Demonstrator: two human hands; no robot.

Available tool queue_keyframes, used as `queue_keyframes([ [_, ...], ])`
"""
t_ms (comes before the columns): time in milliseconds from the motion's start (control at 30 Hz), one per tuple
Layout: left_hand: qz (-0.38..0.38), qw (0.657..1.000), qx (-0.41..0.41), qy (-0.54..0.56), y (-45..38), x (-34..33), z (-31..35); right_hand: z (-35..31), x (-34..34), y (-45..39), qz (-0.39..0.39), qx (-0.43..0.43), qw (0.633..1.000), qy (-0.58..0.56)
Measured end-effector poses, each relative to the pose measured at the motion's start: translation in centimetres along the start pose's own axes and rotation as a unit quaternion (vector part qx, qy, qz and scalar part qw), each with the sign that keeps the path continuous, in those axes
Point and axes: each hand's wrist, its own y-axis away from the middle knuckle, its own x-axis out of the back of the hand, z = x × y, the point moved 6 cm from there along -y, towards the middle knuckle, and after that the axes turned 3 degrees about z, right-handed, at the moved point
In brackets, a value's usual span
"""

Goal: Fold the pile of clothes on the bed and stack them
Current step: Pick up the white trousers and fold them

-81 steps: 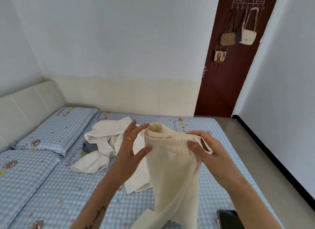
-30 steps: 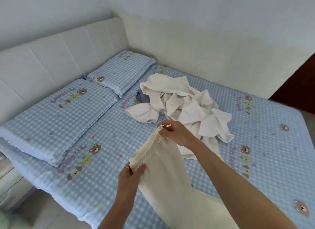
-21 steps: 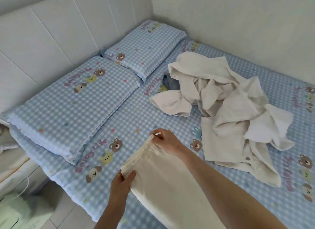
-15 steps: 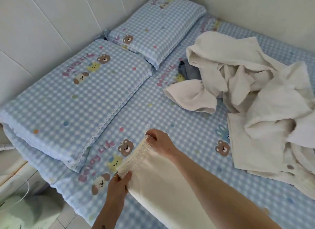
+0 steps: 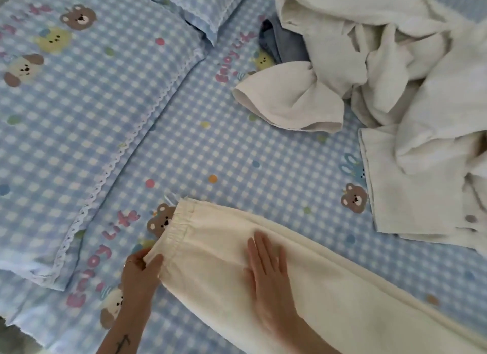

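Cream trousers (image 5: pixel 342 295) with an elastic waistband lie flat on the blue checked bed sheet (image 5: pixel 237 153), waistband toward the pillows. My left hand (image 5: pixel 141 270) pinches the near corner of the waistband. My right hand (image 5: pixel 268 269) lies flat, fingers straight, pressing on the trousers just below the waistband. A pile of white and cream clothes (image 5: pixel 390 71) sits crumpled at the upper right, with a bluish-grey garment (image 5: pixel 284 43) partly tucked under it.
A blue checked pillow (image 5: pixel 79 116) with a lace edge lies at the left, a second pillow (image 5: pixel 200 3) beyond it. The bed's near edge runs along the lower left corner.
The trousers went from held up to laid on the sheet. My right hand let go of the waistband's far corner and now presses flat on the fabric. The view tilted down and closer.
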Motion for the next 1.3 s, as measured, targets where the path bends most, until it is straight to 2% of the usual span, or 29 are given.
queue_keyframes([
  [167, 0.047, 0.996, -0.009, -0.078, -0.2, -0.8, 0.8, 12.3, 2.2, 1.7, -0.057, -0.007, 0.988, 0.141],
  [233, 0.082, 0.988, -0.005, -0.127, 0.5, -1.0, 1.7, 14.2, 3.6, 0.6, -0.036, -0.054, 0.986, 0.154],
  [267, 0.113, 0.976, -0.006, -0.187, 1.4, -1.3, 2.4, 14.8, 4.4, 0.9, -0.010, -0.086, 0.985, 0.148],
  [300, 0.144, 0.957, -0.039, -0.250, 2.4, -1.8, 3.6, 15.2, 5.2, 1.9, 0.023, -0.116, 0.984, 0.135],
  [333, 0.159, 0.936, -0.120, -0.291, 3.8, -3.0, 5.3, 15.7, 6.1, 3.7, 0.059, -0.143, 0.980, 0.122],
  [367, 0.151, 0.908, -0.237, -0.310, 5.6, -5.0, 7.2, 16.6, 7.0, 5.9, 0.093, -0.170, 0.975, 0.112],
  [433, 0.065, 0.824, -0.454, -0.332, 10.3, -10.6, 9.8, 19.0, 8.9, 10.6, 0.127, -0.232, 0.957, 0.115],
  [467, 0.013, 0.782, -0.520, -0.343, 12.5, -13.6, 10.5, 20.4, 9.8, 12.6, 0.129, -0.259, 0.949, 0.124],
  [567, -0.108, 0.684, -0.611, -0.384, 16.4, -21.1, 11.5, 23.4, 11.7, 15.6, 0.111, -0.266, 0.946, 0.150],
  [633, -0.156, 0.645, -0.622, -0.415, 17.0, -24.3, 11.1, 25.0, 12.2, 15.7, 0.100, -0.253, 0.952, 0.141],
  [667, -0.169, 0.641, -0.616, -0.426, 16.9, -25.3, 11.0, 26.0, 12.4, 15.3, 0.097, -0.252, 0.955, 0.122],
  [733, -0.180, 0.657, -0.584, -0.442, 16.0, -26.3, 11.0, 27.8, 12.5, 13.8, 0.088, -0.267, 0.957, 0.067],
  [833, -0.147, 0.677, -0.553, -0.463, 15.6, -26.9, 11.4, 30.0, 12.9, 14.0, 0.089, -0.287, 0.954, 0.008],
  [1033, -0.090, 0.681, -0.519, -0.508, 16.3, -28.4, 10.4, 35.1, 15.7, 22.4, 0.098, -0.305, 0.937, 0.142],
  [1133, -0.041, 0.710, -0.510, -0.483, 16.9, -28.8, 10.7, 38.1, 17.9, 22.6, 0.145, -0.344, 0.910, 0.181],
  [1200, -0.041, 0.726, -0.536, -0.428, 20.5, -29.6, 9.8, 37.6, 17.9, 23.3, 0.189, -0.358, 0.898, 0.173],
  [1233, -0.068, 0.709, -0.575, -0.402, 23.7, -30.4, 8.5, 35.9, 16.9, 23.6, 0.194, -0.337, 0.908, 0.156],
  [1300, -0.190, 0.639, -0.649, -0.368, 31.2, -32.5, 4.1, 32.0, 13.2, 24.0, 0.133, -0.255, 0.952, 0.101],
])
